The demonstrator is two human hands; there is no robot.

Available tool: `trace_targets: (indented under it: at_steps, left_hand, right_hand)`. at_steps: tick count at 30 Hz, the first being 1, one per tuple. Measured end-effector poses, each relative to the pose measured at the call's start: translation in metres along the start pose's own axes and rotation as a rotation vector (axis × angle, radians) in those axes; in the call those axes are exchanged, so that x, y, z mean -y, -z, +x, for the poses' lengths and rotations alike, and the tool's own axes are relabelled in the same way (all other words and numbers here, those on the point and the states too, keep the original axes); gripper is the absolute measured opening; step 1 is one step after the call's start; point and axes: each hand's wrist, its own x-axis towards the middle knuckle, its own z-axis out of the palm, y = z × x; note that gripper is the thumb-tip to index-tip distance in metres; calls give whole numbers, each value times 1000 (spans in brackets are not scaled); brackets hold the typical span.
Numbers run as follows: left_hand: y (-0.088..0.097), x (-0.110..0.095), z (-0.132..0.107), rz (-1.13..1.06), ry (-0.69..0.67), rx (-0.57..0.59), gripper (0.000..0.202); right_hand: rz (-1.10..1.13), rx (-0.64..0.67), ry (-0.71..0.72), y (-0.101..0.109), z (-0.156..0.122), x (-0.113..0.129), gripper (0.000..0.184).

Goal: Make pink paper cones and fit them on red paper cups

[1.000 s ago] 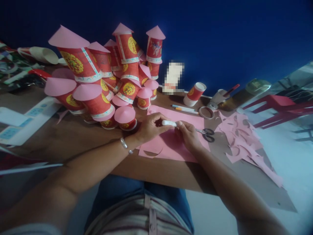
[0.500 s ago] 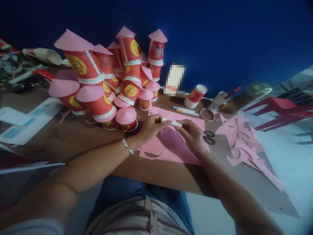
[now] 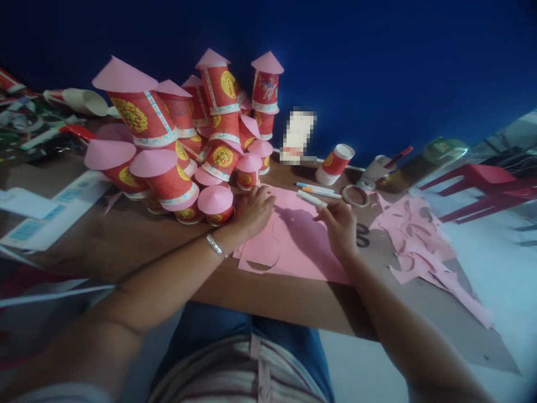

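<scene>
My right hand (image 3: 339,224) pinches a thick white marker (image 3: 311,198) between thumb and fingers, just above a large pink paper sheet (image 3: 310,246). The marker points left, away from the hand. At the sheet's left edge, my left hand (image 3: 257,211) lies with loosely bent, parted fingers and nothing visible in it. A smaller piece of pink paper with a curved edge (image 3: 260,251) rests on the sheet below the left hand. Scissors (image 3: 362,235) lie just right of my right wrist, partly hidden by it.
Red paper-cup lanterns with pink cone tops (image 3: 161,173) stand stacked on the left. Pens (image 3: 319,190), a tape roll (image 3: 355,196) and a red-and-white cup (image 3: 335,163) are behind the sheet. Pink paper scraps (image 3: 419,240) cover the right side; a red stool (image 3: 482,184) stands beyond.
Both hands held the white marker together before. My left hand has let go and moved left to the sheet's edge; my right hand keeps the marker, slightly higher and further right.
</scene>
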Motion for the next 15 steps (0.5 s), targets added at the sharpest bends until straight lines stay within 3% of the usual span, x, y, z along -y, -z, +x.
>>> trace_targets:
  at_steps: [6,10,12,15]
  left_hand:
    - [3,1,2,78,32,-74,43]
    - [6,5,1,147,33,29,42]
    - [7,6,2,92,17,39,37]
    - [5,5,4,-192,-1,-111,26]
  right_hand:
    - [-22,74,8,-3,-2,0,28]
    - [-8,87,-14,-3,-3,1,28]
    - [-10,98,-23,-3,-4,2,29]
    - [3,119,-28,-3,-4,3,30]
